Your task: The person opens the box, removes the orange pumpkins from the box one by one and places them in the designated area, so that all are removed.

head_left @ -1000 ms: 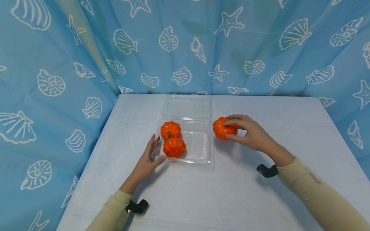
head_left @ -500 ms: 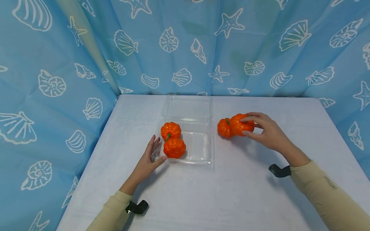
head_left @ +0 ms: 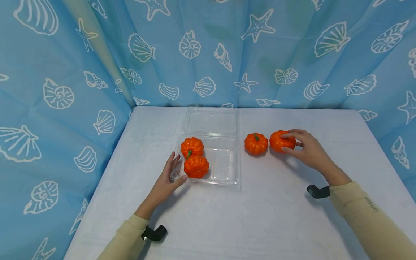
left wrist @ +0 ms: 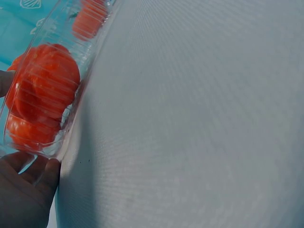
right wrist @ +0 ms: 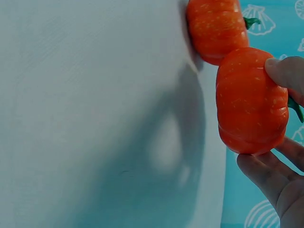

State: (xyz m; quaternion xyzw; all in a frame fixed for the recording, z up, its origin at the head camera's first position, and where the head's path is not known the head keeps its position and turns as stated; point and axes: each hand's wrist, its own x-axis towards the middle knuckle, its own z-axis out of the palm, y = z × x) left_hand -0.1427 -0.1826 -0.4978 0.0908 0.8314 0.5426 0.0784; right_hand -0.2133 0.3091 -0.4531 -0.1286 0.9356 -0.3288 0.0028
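Note:
My right hand point(head_left: 310, 151) holds a small orange toy pumpkin point(head_left: 278, 142) between thumb and fingers, low over the table. In the right wrist view, the thumb lies on the stem side of the held pumpkin point(right wrist: 249, 104), fingertips at its opposite edge. Another pumpkin point(head_left: 256, 143) with a green stem sits just left of it. My left hand point(head_left: 165, 182) rests against the left side of a clear plastic clamshell container point(head_left: 224, 179), fingers extended along the wall and thumb at the front corner. Two pumpkins, one behind point(head_left: 191, 146) and one in front point(head_left: 196, 167), touch inside its left half.
The container's clear lid point(head_left: 211, 121) lies folded back toward the table's far edge. A white cloth point(head_left: 253, 220) covers the table. Blue curtains point(head_left: 208, 54) with white shell prints stand behind it and at the left.
My right hand has moved right and set one pumpkin beside the container's right side; the held pumpkin has shifted right and lower, apart from it. The left hand has stayed put.

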